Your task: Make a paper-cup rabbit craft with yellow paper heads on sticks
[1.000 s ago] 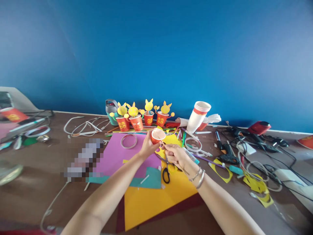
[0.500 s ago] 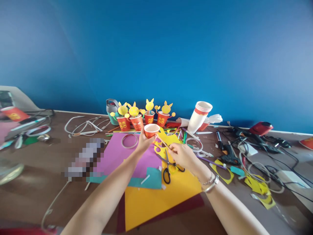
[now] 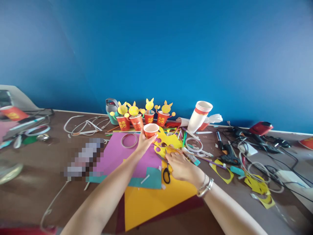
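Note:
A red paper cup [image 3: 151,130] with a white inside is gripped in my left hand [image 3: 144,142], its mouth facing up and toward me. My right hand [image 3: 177,163] lies low over the scissors [image 3: 166,175], fingers stretched out and apart. It covers part of the blades and one handle loop; the other black loop shows beside it. Just beyond its fingers lie a thin orange stick and cut yellow paper [image 3: 172,140] with round holes. Below both hands are a purple sheet [image 3: 114,156], a teal strip [image 3: 154,178] and a large orange-yellow sheet [image 3: 146,202].
Several red cups [image 3: 137,123] with yellow eared paper heads line the wall, beside a grey-green bottle [image 3: 111,109]. Stacked white cups [image 3: 199,116] lean right of them. Rolls of tape [image 3: 194,144], a glue gun [image 3: 230,155], cables and yellow scraps [image 3: 223,173] spread rightward.
My right hand has let go of the thin stick beside the cup and moved down over the scissors, its fingers now spread. My left hand keeps the cup almost in place.

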The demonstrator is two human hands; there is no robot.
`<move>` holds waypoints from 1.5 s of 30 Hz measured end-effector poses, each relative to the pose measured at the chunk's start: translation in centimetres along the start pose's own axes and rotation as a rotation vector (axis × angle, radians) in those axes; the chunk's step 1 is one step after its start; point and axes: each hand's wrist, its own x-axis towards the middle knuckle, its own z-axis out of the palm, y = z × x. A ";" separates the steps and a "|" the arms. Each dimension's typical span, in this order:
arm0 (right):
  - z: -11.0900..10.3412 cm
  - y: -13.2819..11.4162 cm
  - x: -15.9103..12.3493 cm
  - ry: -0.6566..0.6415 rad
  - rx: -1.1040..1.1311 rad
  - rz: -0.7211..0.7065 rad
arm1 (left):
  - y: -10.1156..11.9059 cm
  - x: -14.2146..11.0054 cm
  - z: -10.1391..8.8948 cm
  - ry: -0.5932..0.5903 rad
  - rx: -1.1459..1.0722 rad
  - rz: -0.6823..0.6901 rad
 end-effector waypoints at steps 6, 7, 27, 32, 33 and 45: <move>0.2 -0.1 0.4 0.045 0.014 0.053 | 0.0 0.0 0.1 -0.021 -0.001 0.006; -0.1 0.5 0.4 0.063 0.056 0.059 | -0.1 0.0 0.2 -0.017 -0.008 0.000; -1.8 1.9 1.5 0.450 0.022 0.240 | -1.5 -1.9 0.9 -0.349 0.174 0.104; -1.8 2.0 1.7 0.425 0.013 0.269 | -0.9 -2.0 0.9 -0.380 0.278 0.150; -1.8 2.0 1.7 0.418 0.028 0.266 | -0.8 -2.1 0.9 -0.385 0.292 0.157; -1.6 2.1 1.8 0.379 0.045 0.258 | -0.4 -2.3 0.8 -0.449 0.384 0.236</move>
